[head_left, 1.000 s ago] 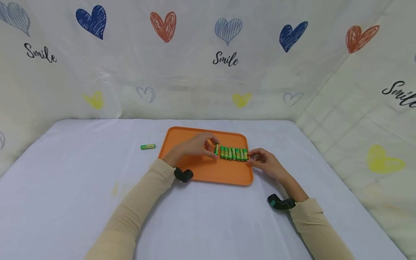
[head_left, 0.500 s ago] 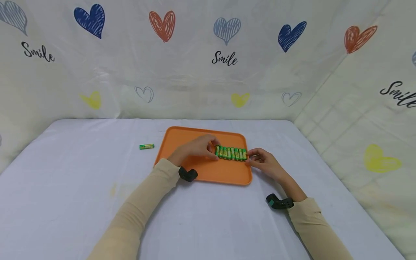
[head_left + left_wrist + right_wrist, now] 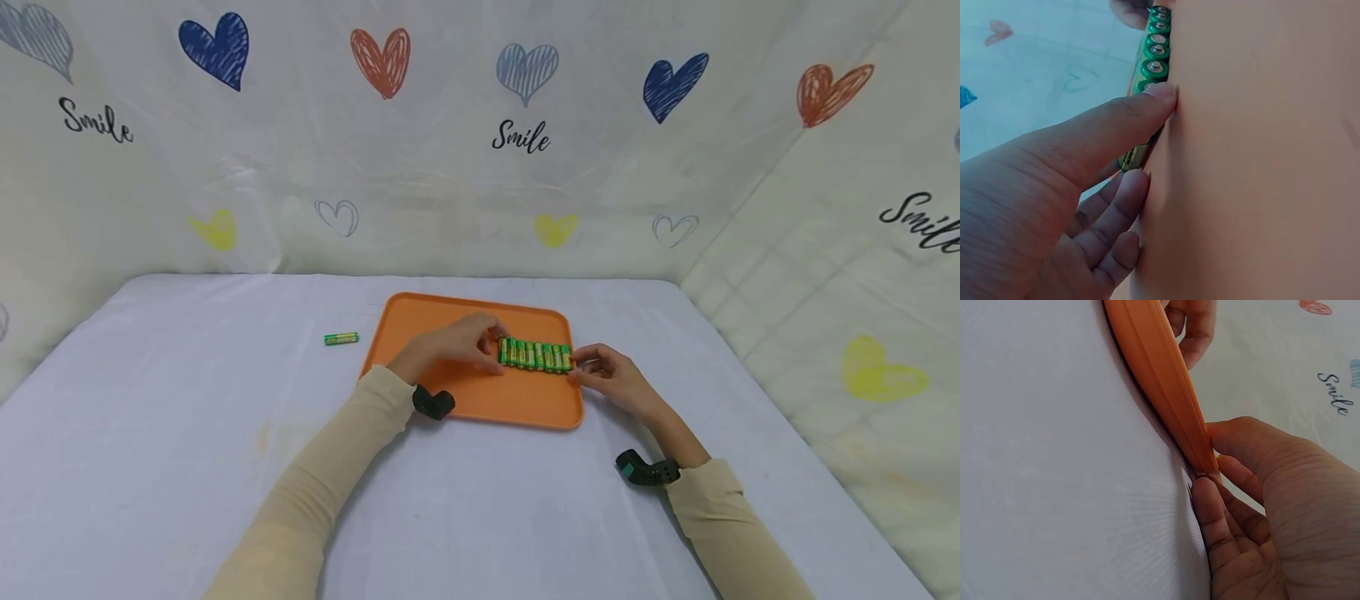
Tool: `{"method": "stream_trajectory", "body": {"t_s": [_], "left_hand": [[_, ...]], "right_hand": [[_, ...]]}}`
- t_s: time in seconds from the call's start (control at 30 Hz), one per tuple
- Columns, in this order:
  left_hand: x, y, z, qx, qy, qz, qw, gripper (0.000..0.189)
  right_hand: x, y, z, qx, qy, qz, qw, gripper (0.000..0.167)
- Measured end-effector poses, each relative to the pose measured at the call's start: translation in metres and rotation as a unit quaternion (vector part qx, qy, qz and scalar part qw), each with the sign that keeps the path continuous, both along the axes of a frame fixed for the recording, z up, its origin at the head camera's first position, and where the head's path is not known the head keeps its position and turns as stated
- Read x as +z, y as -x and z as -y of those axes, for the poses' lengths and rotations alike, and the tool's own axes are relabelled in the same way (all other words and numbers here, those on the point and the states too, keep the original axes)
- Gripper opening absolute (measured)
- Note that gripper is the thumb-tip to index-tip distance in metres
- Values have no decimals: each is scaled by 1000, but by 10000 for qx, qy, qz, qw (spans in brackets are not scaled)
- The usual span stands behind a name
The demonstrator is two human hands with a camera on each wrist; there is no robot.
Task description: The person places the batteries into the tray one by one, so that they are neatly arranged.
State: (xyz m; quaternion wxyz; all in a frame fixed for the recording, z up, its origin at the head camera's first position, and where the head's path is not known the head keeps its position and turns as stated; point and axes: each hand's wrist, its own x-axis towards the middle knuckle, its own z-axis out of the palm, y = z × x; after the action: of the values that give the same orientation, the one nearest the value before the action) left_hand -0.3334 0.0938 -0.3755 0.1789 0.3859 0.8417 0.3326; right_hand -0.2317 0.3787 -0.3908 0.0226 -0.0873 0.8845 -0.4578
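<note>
A row of several green and gold batteries (image 3: 536, 355) lies side by side in the orange tray (image 3: 517, 404). At the row's left end, my left hand (image 3: 457, 342) pinches the last battery (image 3: 1135, 156) between thumb and fingers. In the left wrist view its thumb presses near the battery's end. My right hand (image 3: 611, 375) is at the opposite end, its thumb and forefinger about the ends of the rightmost battery. From the right wrist, the thumb reaches over the tray rim (image 3: 1191, 406) while other fingers curl outside it; the batteries are hidden there.
One loose battery (image 3: 341, 338) lies on the white tablecloth (image 3: 225, 417), left of the tray. Behind the table hangs a white backdrop (image 3: 442, 167) printed with hearts. Each wrist wears a black band (image 3: 647, 468).
The left hand has brought its battery rightward, closing the gap to the row, and has stayed there over the last half second. The right hand has kept its place.
</note>
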Motion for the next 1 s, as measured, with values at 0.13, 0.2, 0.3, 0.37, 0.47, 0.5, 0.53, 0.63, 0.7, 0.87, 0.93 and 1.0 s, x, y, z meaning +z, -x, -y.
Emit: {"method": "stream_trajectory", "body": {"t_s": [0.13, 0.2, 0.3, 0.37, 0.47, 0.5, 0.53, 0.63, 0.7, 0.87, 0.93, 1.0], "left_hand": [[1, -2, 5, 21, 29, 109, 9999, 60], [0, -2, 8, 42, 41, 135, 9999, 60], [1, -3, 12, 74, 39, 148, 9999, 61], [2, -4, 15, 93, 53, 127, 9999, 61], [5, -7, 19, 87, 116, 101, 9998, 61], [7, -8, 20, 84, 139, 108, 9998, 60], [8, -9, 22, 80, 169, 114, 9998, 60], [12, -12, 30, 83, 251, 124, 9996, 58], [13, -13, 35, 107, 294, 125, 9994, 55], [11, -14, 49, 147, 339, 80, 9993, 43], [10, -15, 54, 94, 270, 105, 9995, 38], [12, -17, 60, 75, 206, 146, 9997, 35]], "right_hand": [[-2, 0, 1, -3, 46, 10, 10000, 40], [-3, 0, 1, -9, 48, 26, 10000, 40], [-4, 1, 1, -12, 24, 25, 10000, 41], [-4, 1, 1, -18, 3, 8, 10000, 41], [-2, 1, -1, -18, -49, -22, 10000, 42], [-1, 0, -1, -24, -66, -32, 10000, 42], [0, 0, -1, -22, -72, -32, 10000, 42], [2, -1, 0, -22, -95, -43, 9999, 42], [2, -1, 1, -24, -92, -39, 9999, 41], [3, -3, 3, -16, -100, -6, 9999, 43], [2, -3, 3, -5, -115, -3, 9999, 43], [2, -3, 4, -19, -119, 5, 9999, 44]]}}
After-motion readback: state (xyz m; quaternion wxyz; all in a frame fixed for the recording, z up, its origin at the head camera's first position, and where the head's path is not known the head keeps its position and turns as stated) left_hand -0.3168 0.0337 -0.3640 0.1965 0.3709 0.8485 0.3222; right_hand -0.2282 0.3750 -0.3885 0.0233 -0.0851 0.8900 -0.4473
